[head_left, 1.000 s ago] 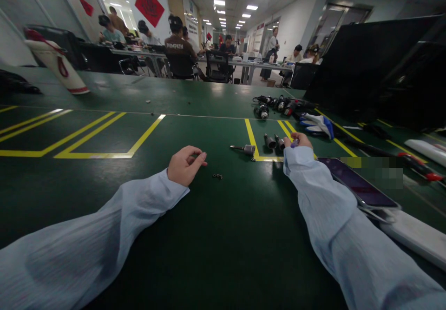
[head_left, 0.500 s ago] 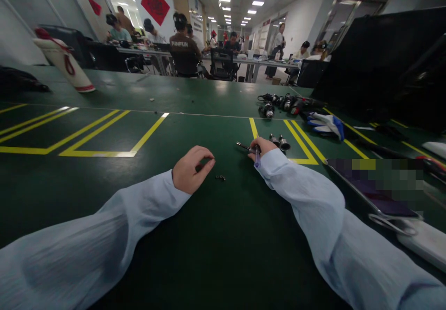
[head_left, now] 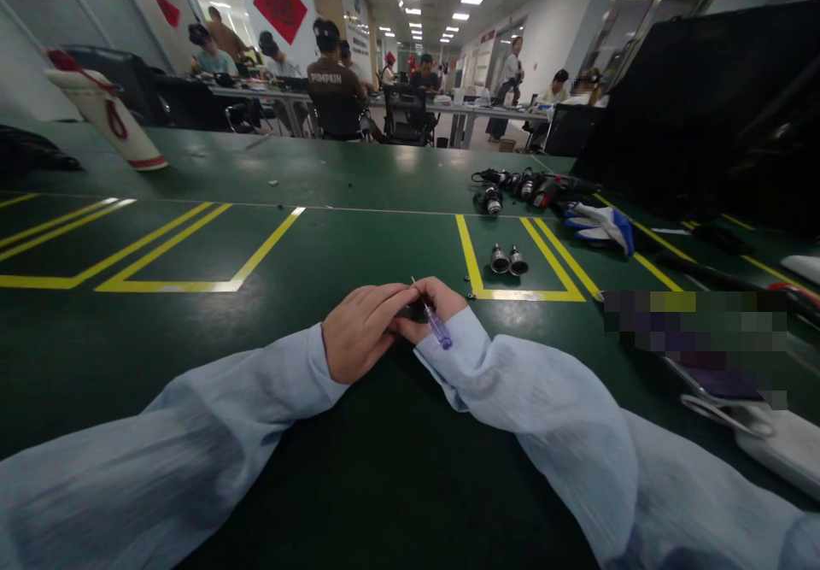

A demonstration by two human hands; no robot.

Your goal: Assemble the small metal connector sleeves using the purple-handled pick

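My right hand is closed around a small screwdriver with a clear purple handle; its thin shaft points up and away past the fingers. My left hand meets the right one at mid-table, fingers bent and pressed together against it. Something dark shows between the two hands, mostly hidden by the fingers, so its kind cannot be told. Two cup-shaped metal parts stand side by side beyond my right hand, inside a yellow-taped box. Tiny dark pieces lie at the corner of that tape.
Farther back lie several dark metal fittings with cables and a blue-and-white glove. A phone-like device rests at right beside a white object. A pale container stands far left. People sit at desks behind.
My right hand has come left and nearer with the screwdriver, uncovering the metal parts and tiny pieces. Both hands now meet. The small rings beside my left hand are no longer visible.
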